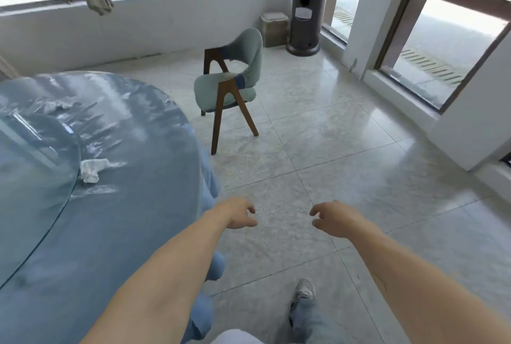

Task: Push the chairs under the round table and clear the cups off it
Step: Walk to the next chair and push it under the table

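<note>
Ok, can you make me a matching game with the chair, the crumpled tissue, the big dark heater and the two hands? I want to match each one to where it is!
Things:
1. chair
2. crumpled tissue
3. dark heater
4. left hand and right hand

Places:
A. in the corner by the window wall
B. held out over the floor, holding nothing
C. lying on the round table
D. standing on the tiles, away from the table

Pairs: 1-D, 2-C, 3-A, 4-B

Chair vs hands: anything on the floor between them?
Nothing. In the head view only bare floor tiles lie between the left hand, the right hand and the chair. Both hands hold nothing.
</note>
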The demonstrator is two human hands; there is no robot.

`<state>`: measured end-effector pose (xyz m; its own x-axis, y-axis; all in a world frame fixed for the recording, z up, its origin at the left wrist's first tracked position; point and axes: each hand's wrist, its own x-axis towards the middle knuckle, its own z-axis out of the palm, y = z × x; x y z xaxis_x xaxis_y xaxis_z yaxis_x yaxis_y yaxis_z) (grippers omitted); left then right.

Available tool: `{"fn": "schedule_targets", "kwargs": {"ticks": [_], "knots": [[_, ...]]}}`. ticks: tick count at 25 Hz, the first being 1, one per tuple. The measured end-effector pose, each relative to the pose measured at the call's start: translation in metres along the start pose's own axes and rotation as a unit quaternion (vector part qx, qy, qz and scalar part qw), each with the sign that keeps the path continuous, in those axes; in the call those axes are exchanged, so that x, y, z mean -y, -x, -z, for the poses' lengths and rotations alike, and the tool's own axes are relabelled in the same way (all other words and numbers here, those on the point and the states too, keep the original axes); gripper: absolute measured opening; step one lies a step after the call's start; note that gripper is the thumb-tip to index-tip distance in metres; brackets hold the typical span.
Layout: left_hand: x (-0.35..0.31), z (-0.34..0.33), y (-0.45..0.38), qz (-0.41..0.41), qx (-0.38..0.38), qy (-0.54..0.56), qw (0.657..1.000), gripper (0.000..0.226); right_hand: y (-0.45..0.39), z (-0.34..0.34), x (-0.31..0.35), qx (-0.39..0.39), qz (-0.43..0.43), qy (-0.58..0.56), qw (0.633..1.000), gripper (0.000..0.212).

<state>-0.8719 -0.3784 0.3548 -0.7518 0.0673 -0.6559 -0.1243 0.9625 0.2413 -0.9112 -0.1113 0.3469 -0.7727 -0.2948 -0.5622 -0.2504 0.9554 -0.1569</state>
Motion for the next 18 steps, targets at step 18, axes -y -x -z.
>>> {"fn": "schedule_targets", "kwargs": {"ticks": [18], "knots": [[-0.045,0.205,-0.252,0.031,-0.003,0.061,0.998,0.052,-0.262,0.217,-0.097,0.003,0.024,0.022,0.999,0.036]]}}
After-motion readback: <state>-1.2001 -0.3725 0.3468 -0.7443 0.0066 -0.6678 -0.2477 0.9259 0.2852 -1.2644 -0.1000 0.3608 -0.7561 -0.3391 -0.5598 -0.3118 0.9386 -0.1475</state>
